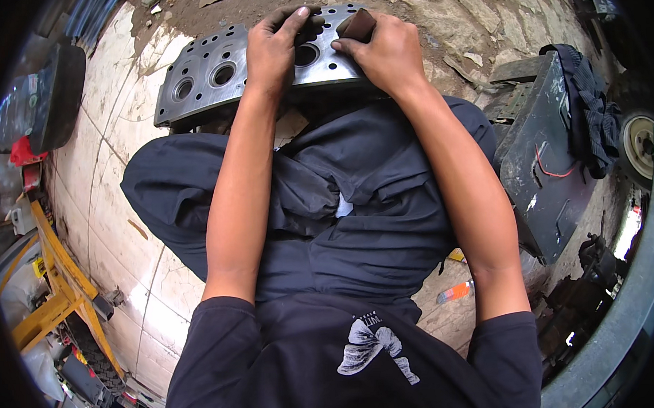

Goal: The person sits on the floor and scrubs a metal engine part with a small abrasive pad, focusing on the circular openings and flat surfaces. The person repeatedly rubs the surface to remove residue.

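A grey metal cylinder head (200,55) with round ports and small bolt holes lies in front of my crossed legs. My right hand (392,54) is over its right end, thumb and fingers closed on a folded brown piece of sandpaper (358,26). Near the middle of the metal face, my left hand (273,53) rests with its fingers reaching across the surface, holding nothing that I can see. Its fingertips are blackened. The undersides of the fingers on both hands are hidden.
On the right stands a dark metal box (540,165) with a dark cloth (586,112) draped over it, and a wheel (638,147) beyond. A bottle with an orange label (455,292) lies by my right side. A yellow metal frame (57,289) stands at left on pale tiles.
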A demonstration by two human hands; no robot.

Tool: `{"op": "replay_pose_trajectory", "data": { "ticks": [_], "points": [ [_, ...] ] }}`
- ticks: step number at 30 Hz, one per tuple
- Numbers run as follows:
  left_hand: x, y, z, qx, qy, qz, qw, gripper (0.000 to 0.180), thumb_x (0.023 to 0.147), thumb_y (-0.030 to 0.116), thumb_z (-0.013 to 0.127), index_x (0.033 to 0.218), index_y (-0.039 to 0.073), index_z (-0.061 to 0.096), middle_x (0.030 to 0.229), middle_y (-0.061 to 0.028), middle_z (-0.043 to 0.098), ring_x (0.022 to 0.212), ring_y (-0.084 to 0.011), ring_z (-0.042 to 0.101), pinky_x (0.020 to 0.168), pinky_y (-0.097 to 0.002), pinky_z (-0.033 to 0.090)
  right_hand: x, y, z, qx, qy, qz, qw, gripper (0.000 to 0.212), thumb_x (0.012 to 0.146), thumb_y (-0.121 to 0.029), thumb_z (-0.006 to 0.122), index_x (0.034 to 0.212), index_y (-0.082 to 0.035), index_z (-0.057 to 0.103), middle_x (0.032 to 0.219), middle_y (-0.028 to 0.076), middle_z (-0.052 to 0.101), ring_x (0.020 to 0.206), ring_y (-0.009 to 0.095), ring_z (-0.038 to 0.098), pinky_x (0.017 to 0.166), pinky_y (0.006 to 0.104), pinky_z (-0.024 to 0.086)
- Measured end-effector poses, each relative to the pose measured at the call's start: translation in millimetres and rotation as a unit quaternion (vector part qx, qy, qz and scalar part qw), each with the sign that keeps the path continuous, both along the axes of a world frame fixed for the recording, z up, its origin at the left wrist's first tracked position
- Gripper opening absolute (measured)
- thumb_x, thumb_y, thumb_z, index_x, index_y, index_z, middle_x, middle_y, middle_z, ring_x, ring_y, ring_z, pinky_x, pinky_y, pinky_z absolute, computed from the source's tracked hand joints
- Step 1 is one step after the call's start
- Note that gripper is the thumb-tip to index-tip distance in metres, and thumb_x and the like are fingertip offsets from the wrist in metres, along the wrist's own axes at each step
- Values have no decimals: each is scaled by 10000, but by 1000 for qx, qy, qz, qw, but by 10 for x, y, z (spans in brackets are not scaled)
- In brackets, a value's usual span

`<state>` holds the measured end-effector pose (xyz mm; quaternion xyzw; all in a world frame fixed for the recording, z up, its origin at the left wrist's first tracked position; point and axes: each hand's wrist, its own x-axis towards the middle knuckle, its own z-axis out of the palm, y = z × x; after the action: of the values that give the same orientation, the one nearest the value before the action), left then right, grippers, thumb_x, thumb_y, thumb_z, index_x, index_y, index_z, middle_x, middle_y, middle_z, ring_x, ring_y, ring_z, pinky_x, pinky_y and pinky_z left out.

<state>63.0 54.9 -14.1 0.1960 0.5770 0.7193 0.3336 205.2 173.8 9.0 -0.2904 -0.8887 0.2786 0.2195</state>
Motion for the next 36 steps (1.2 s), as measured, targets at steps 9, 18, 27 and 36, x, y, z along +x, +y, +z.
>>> {"op": "replay_pose_trajectory", "data": {
  "ticks": [9, 18, 27, 36],
  "points": [
    [5, -10, 20, -32, 22, -4, 999, 292, 1043, 197, 683, 1214, -32, 741, 1095, -154, 786, 1022, -208, 750, 906, -306, 571, 182, 290, -1, -66, -13, -72, 995, 322, 762, -352, 931, 963, -120, 833, 885, 113, 810, 820, 277, 787, 776, 391, 601],
    [32, 24, 19, -11, 23, 4, 1000, 271, 1043, 195, 691, 1166, -35, 765, 1009, -127, 808, 932, -169, 765, 855, -285, 578, 54, 90, -10, 41, -2, -73, 996, 412, 692, -302, 960, 951, -25, 798, 868, 188, 785, 845, 373, 777, 814, 433, 608],
    [-47, 11, -67, -30, 31, -14, 999, 320, 1050, 229, 673, 1209, -42, 734, 1064, -140, 793, 1007, -192, 755, 881, -285, 575, 21, 112, 44, 16, -53, -85, 995, 417, 751, -414, 935, 953, -67, 823, 872, 159, 800, 816, 323, 791, 777, 426, 611],
    [-41, 2, -49, -43, 12, 0, 999, 325, 1043, 241, 679, 1209, -32, 737, 1056, -140, 796, 978, -191, 754, 845, -289, 577, 3, 121, -23, 31, -34, -84, 995, 403, 741, -384, 932, 961, -65, 822, 884, 164, 800, 832, 331, 788, 801, 429, 609]
  ]
}}
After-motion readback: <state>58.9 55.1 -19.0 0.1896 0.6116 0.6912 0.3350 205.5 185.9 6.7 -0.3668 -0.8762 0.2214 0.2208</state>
